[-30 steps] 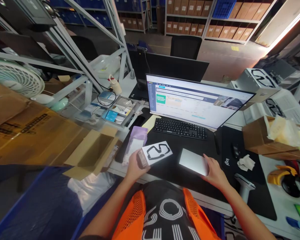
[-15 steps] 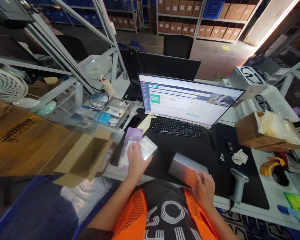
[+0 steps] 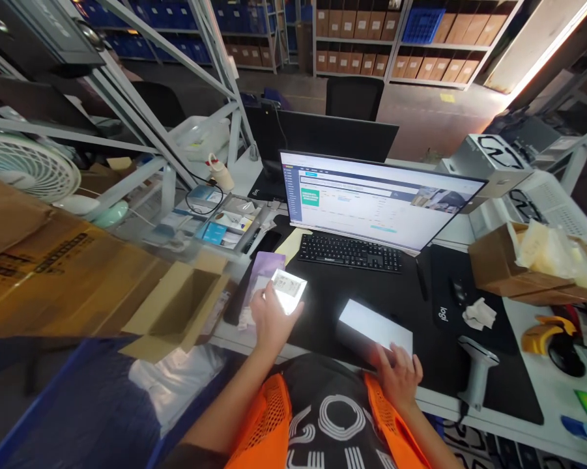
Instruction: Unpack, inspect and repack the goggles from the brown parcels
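Head view: near the mat's (image 3: pixel 322 306) front edge, left hand (image 3: pixel 272 319) grips a white box (image 3: pixel 290 288), right hand (image 3: pixel 399 374) touches a long box (image 3: pixel 371 323), grip unclear; both boxes look unopened.

"logi" on black mouse mat (image 3: pixel 446 290)

Glare whitens the small box (image 3: pixel 296 298) in the left hand (image 3: pixel 273 319), paling its label (image 3: pixel 287 284) | long box (image 3: pixel 377 324) at the right hand (image 3: pixel 398 376) — top bright, near side shadowed | monitor (image 3: pixel 371 205) ahead glows; background (image 3: pixel 293 85) dim | light strip (image 3: pixel 552 57), far ahead-right | carton (image 3: pixel 73 273) leftward — stretched, soft
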`<action>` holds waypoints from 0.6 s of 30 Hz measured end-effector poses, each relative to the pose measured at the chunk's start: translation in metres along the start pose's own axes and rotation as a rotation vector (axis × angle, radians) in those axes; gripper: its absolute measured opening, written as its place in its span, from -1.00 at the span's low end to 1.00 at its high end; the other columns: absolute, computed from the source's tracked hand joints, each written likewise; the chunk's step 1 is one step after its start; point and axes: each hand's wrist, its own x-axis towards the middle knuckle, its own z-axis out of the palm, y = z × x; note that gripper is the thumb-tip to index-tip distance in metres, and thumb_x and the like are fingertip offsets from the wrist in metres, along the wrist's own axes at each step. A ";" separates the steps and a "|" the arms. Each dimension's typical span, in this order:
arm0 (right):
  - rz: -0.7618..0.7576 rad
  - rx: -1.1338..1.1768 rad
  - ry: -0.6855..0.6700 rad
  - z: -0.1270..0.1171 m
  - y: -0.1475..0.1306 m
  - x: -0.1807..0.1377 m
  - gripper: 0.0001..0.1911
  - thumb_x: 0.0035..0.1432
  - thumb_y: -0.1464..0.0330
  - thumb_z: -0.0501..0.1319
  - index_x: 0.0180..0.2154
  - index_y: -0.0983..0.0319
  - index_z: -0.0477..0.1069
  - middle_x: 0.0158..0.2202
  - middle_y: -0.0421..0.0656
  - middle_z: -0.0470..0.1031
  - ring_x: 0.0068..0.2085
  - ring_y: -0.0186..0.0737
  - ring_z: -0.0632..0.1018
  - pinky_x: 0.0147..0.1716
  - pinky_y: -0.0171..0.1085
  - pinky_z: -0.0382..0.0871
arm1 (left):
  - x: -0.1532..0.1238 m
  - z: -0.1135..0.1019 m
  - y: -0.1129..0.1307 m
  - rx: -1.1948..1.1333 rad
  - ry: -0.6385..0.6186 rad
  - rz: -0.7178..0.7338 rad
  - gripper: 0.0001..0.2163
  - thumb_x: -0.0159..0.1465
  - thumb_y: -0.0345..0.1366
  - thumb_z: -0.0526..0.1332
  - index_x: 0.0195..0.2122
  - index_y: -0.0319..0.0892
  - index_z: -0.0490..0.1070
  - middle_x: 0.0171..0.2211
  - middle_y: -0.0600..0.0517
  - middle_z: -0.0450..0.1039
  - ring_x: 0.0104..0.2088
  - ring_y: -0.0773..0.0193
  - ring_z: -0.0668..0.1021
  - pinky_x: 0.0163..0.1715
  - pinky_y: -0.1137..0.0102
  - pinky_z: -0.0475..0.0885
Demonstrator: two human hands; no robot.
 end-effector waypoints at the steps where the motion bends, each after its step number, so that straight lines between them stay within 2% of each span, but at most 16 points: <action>1: -0.045 0.008 0.004 0.003 0.001 -0.010 -0.54 0.28 0.42 0.23 0.17 -0.02 0.40 0.04 -0.05 0.50 0.04 -0.02 0.49 0.20 0.09 0.17 | -0.004 -0.001 0.001 0.019 -0.029 0.007 -0.10 0.09 -0.02 0.41 0.34 -0.30 0.05 0.10 -0.30 0.16 0.12 -0.24 0.32 0.13 -0.10 0.28; 4: -0.177 0.091 -0.022 0.007 0.009 -0.035 -0.62 0.30 0.39 0.22 0.11 -0.05 0.45 0.01 -0.14 0.56 0.01 -0.10 0.53 0.21 0.02 0.15 | -0.009 -0.007 -0.006 0.042 -0.131 0.099 0.05 0.01 0.04 0.46 0.39 -0.30 -0.06 0.20 -0.36 0.06 0.19 -0.33 0.25 0.15 -0.13 0.26; 6: -0.222 0.185 -0.077 0.004 0.015 -0.042 -0.62 0.32 0.41 0.18 0.12 -0.05 0.44 0.02 -0.19 0.57 0.04 -0.14 0.53 0.22 -0.02 0.15 | -0.010 -0.011 -0.015 0.023 -0.179 0.150 0.12 -0.06 -0.03 0.51 0.40 -0.31 -0.08 0.23 -0.38 0.00 0.23 -0.37 0.22 0.17 -0.12 0.26; 8: -0.220 0.297 -0.150 -0.003 0.021 -0.037 -0.60 0.33 0.46 0.14 0.13 -0.02 0.41 0.03 -0.21 0.58 0.08 -0.15 0.52 0.23 -0.04 0.15 | -0.010 -0.013 -0.025 -0.011 -0.198 0.169 0.05 -0.04 -0.16 0.51 0.39 -0.29 -0.03 0.25 -0.36 -0.01 0.24 -0.34 0.25 0.17 -0.07 0.31; 11: -0.184 0.470 -0.258 -0.011 0.028 -0.011 -0.63 0.33 0.47 0.09 0.10 0.08 0.42 -0.01 -0.17 0.59 0.08 -0.11 0.51 0.23 -0.01 0.15 | -0.010 -0.012 -0.034 -0.086 -0.128 0.185 -0.25 0.09 -0.34 0.40 0.32 -0.21 0.19 0.22 -0.26 0.07 0.19 -0.17 0.36 0.11 0.06 0.43; 13: -0.102 0.524 -0.314 -0.012 0.032 0.013 -0.66 0.32 0.41 0.07 0.08 0.18 0.43 0.02 -0.07 0.54 0.10 -0.03 0.48 0.19 0.02 0.21 | -0.010 -0.010 -0.035 -0.145 -0.052 0.198 -0.39 0.14 -0.38 0.35 0.25 -0.20 0.30 0.18 -0.23 0.16 0.12 -0.08 0.44 0.04 0.13 0.49; 16: 0.064 0.452 -0.448 -0.012 0.037 0.046 -0.55 0.27 0.25 0.16 0.13 0.30 0.38 0.12 0.11 0.43 0.12 0.13 0.43 0.10 0.07 0.28 | -0.010 -0.007 -0.032 -0.214 0.001 0.200 -0.44 0.15 -0.36 0.35 0.21 -0.20 0.35 0.15 -0.22 0.23 0.01 0.00 0.52 -0.11 0.22 0.58; 18: 0.077 0.421 -0.599 -0.015 0.037 0.061 -0.40 0.18 0.18 0.25 0.19 0.33 0.32 0.07 0.12 0.45 0.06 0.15 0.46 0.05 0.05 0.30 | -0.007 -0.008 -0.029 -0.212 0.021 0.201 -0.46 0.13 -0.35 0.38 0.17 -0.20 0.38 0.17 -0.22 0.23 -0.05 0.03 0.56 -0.16 0.22 0.60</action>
